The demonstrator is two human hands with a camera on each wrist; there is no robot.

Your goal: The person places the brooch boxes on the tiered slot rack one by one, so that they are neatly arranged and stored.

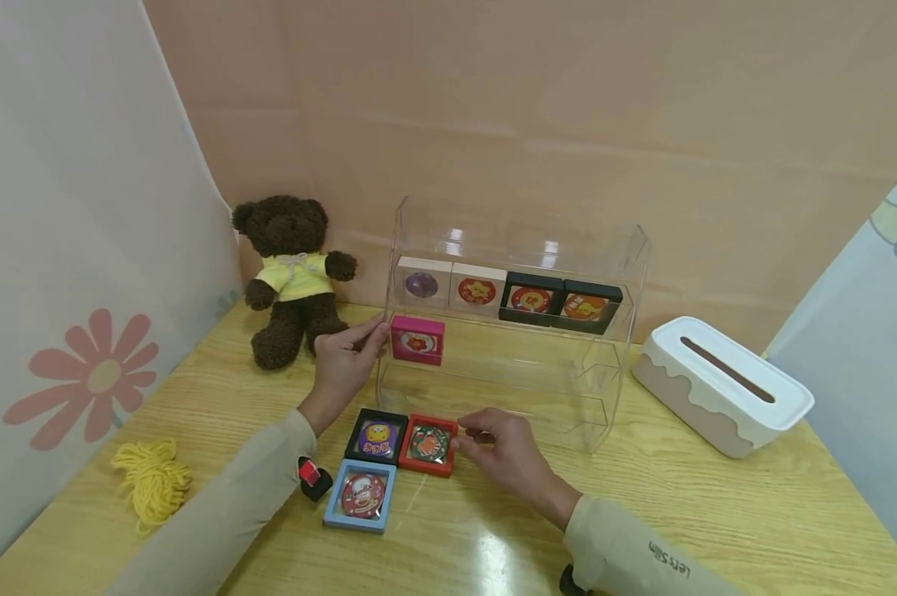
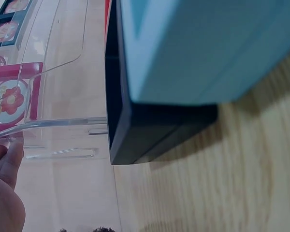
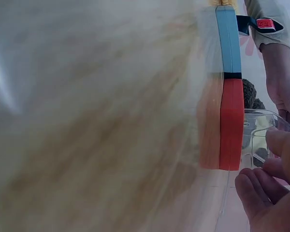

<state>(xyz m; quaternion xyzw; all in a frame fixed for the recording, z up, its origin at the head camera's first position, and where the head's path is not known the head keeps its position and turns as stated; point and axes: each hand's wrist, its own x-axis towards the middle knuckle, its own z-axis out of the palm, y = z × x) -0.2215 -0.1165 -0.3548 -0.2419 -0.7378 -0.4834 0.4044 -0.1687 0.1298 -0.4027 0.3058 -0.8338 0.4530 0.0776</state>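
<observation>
A clear display rack [image 1: 493, 372] stands on the table. My left hand [image 1: 347, 364] pinches the edge of its left side panel, right beside a pink case [image 1: 417, 339] on the middle tier. In the left wrist view the fingers [image 2: 9, 162] meet that clear edge below the pink case. My right hand [image 1: 511, 455], loosely bent, is by the right edge of a red case [image 1: 429, 445]; contact is hard to tell. Left of the red case lies a black case [image 1: 376, 434], with a light blue case [image 1: 361, 495] in front. All hold round badges.
Two pale cases [image 1: 478, 288] and two black cases [image 1: 532, 300] line the upper tier. A brown teddy bear [image 1: 290, 281] sits left of the rack, yellow yarn [image 1: 153, 484] lies front left, and a white-topped tissue box [image 1: 724, 385] stands right.
</observation>
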